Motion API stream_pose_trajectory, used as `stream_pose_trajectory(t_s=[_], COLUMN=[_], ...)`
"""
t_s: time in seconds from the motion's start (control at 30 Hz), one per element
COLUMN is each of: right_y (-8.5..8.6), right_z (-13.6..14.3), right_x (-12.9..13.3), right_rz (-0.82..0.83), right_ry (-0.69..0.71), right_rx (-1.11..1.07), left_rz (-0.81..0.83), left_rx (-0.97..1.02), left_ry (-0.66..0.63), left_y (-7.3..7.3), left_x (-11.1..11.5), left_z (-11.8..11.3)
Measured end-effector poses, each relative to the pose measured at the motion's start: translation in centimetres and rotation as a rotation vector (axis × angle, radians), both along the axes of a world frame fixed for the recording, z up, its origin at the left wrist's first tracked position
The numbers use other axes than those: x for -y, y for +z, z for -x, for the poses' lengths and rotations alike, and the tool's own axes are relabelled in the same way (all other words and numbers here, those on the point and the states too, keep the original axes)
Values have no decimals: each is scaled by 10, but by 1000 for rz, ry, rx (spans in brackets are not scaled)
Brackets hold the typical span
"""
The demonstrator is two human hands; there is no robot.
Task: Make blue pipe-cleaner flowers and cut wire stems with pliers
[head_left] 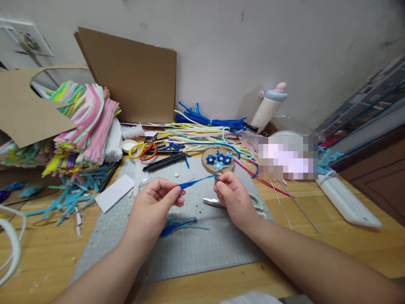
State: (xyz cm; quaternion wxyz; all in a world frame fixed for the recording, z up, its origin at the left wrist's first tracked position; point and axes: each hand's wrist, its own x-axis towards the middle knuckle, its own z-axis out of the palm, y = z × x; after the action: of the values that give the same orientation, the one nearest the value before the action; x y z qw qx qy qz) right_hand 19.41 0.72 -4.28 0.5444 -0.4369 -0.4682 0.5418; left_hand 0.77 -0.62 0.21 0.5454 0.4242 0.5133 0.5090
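My left hand [160,196] pinches one end of a blue pipe cleaner [191,183] between thumb and fingers. The strand is fuzzy near that hand and thins out toward my right hand [234,198]. My right fingers are closed on a small metal-looking piece [217,178], which meets the strand's far end; its kind cannot be made out. Scissors with pale green handles [211,202] lie partly hidden under my right hand. More blue pipe cleaner pieces [180,226] rest on the grey cutting mat [202,257] below.
Behind my hands sits a round cardboard disc [207,166] bearing small blue flowers [218,158]. Orange-and-yellow scissors [147,150], a black tool [164,161] and loose pipe cleaners [196,139] lie farther back. Bundled pipe cleaners [91,114] stand left; a white glue gun [348,200] lies right.
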Motion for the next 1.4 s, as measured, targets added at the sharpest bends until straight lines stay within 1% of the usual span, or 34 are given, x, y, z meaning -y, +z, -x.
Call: stream_pose_trajectory(t_s=[0.4, 0.63, 0.83, 1.17, 1.4], right_y=[3, 1, 1, 5, 2], right_z=[4, 1, 2, 8, 9], right_x=[3, 2, 2, 3, 4], right_rz=[-4, -4, -2, 10, -2], right_ry=[34, 0, 10, 38, 57], right_rx=[37, 8, 14, 26, 9], left_rz=[11, 12, 10, 14, 19], left_rx=[-3, 0, 2, 11, 17], left_ry=[-8, -8, -13, -23, -30], left_y=[-1, -1, -2, -3, -2], left_x=[1, 1, 1, 2, 3], left_z=[1, 0, 1, -1, 0])
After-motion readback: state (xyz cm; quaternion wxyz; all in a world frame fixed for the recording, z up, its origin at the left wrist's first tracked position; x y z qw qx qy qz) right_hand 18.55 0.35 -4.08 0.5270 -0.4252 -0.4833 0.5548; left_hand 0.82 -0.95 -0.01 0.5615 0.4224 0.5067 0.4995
